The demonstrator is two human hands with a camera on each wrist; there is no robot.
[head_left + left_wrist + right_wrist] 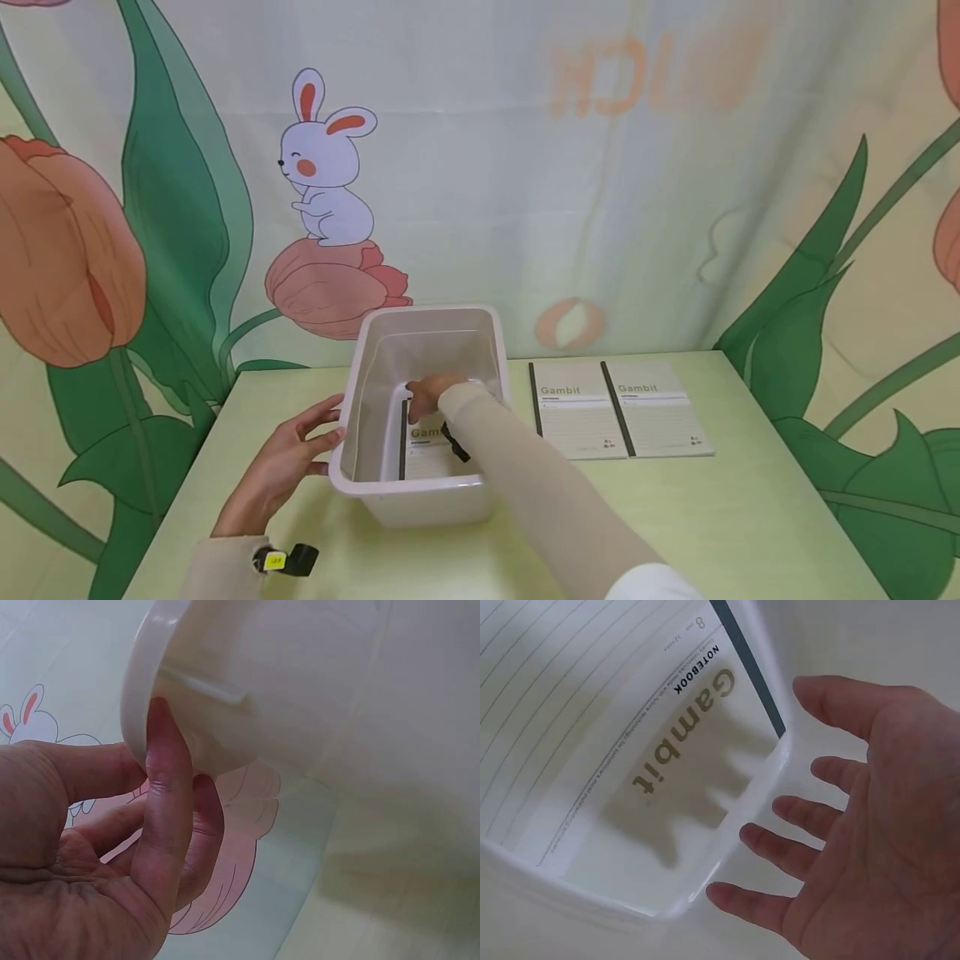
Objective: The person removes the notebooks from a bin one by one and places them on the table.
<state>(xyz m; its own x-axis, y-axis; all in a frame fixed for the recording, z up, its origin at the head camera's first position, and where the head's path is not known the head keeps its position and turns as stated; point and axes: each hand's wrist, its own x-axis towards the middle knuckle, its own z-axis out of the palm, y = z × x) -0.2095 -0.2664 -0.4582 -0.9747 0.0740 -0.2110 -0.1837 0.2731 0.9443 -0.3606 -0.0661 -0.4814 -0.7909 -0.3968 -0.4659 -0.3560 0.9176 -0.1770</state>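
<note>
A pale grey plastic bin [420, 508] stands on the table with a Gambit notebook [427, 462] lying flat on its floor. My left hand [288, 458] is at the bin's left side, thumb and fingers holding the rim [142, 682] by its outer lip. Inside the bin is my right hand [431, 393], over the dark-spined end of the notebook. In the right wrist view this hand [855, 802] has its fingers spread with nothing in them, and their shadow falls on the notebook cover [630, 727].
Two more Gambit notebooks, one [577, 425] beside the other [663, 425], lie flat on the table right of the bin. The light green table [675, 525] ends at a printed curtain [465, 167] behind, with tulips and a rabbit.
</note>
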